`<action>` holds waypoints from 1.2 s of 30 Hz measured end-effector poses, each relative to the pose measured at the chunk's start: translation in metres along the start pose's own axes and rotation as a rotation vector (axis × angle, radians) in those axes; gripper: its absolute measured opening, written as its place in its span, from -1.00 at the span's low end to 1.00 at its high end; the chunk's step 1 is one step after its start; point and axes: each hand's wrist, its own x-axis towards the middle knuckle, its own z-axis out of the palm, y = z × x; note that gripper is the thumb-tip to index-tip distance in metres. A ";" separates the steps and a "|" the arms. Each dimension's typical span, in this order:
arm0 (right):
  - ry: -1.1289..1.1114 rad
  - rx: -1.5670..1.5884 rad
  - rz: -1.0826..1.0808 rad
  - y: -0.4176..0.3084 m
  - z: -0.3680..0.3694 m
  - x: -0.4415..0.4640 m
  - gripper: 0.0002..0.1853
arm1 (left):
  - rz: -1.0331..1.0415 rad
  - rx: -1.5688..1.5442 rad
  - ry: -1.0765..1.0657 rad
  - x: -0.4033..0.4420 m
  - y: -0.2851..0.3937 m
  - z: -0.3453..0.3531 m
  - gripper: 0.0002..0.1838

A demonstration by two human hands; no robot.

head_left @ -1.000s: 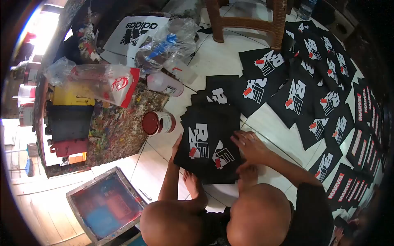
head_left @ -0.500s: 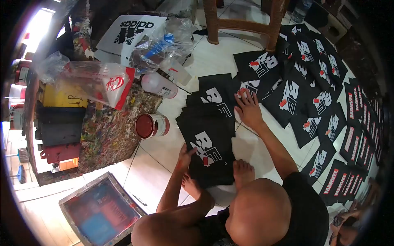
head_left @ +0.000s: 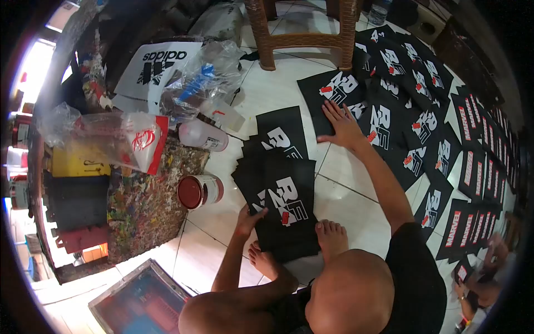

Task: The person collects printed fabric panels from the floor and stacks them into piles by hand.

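Observation:
A stack of black printed cloth panels (head_left: 289, 234) with white and red lettering lies on the tiled floor in front of me. At its left edge is my left hand (head_left: 248, 221), closed on the border with the thumb on top; the fingers beneath are hidden. My right hand (head_left: 344, 129) rests with fingers spread on another black panel (head_left: 314, 103) beyond the stack to the right. Its fingertips touch the lower part of the print. More overlapping panels of the same design (head_left: 384, 131) lie right of that hand.
Left of the stack stands an open paint can (head_left: 201, 191), with a plastic bottle (head_left: 204, 136) behind it. A framed screen (head_left: 142, 300) lies at lower left. A brown stool (head_left: 303, 40) stands ahead. Panels with MARVEL prints (head_left: 473, 225) and another person's hands (head_left: 464, 289) are at right.
My right hand has moved farther out, onto the panel nearer the stool. The stack's top panel now sits farther right, baring part of a print at its left. The whole view has shifted.

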 end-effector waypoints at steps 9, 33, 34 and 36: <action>0.018 0.356 0.091 -0.093 -0.052 -0.019 -0.60 | 0.072 -0.249 0.007 0.000 -0.035 -0.008 -0.61; -0.073 0.223 0.412 -0.201 -0.016 -0.137 -0.34 | 0.119 -0.134 0.031 0.015 -0.066 -0.021 -0.45; -0.088 0.468 0.398 -0.199 -0.008 -0.140 -0.30 | 0.190 -0.185 0.045 0.018 -0.076 -0.024 -0.44; -0.146 1.043 0.345 -0.194 0.015 -0.147 -0.25 | 0.146 -0.301 0.017 0.004 -0.040 -0.007 -0.46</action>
